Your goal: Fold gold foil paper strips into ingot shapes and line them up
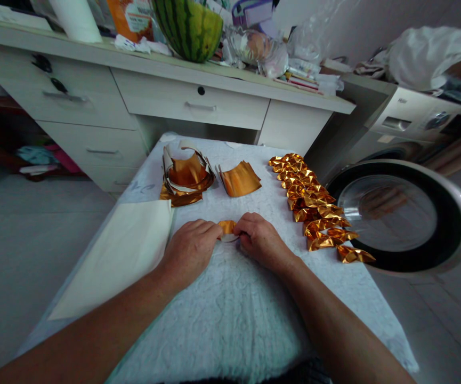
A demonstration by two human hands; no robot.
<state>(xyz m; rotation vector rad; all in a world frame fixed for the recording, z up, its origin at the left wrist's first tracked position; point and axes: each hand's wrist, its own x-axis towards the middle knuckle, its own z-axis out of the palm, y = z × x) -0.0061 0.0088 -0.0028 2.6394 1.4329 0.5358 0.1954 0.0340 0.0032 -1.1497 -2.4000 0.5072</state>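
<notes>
While the left hand (193,246) and right hand (261,239) pinch one paper (227,228), many folded pieces (309,202) look finished; loose sheets (241,180) remain.

wall: pale, lilac-tinged (368,26) | floor: grey (46,240), tile joints at right | foreground: cloth-covered table (198,320) | beyond it: white drawer cabinet (230,101), bar handles | right: silver washing machine (414,128), round door (390,208) swung open | light: dim, cool

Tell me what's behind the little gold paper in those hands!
Past the gold paper, a gold stack and a curled gold bundle lie on the cloth. The gold paper covers whatever is right behind it; fingers hide its ends.
</notes>
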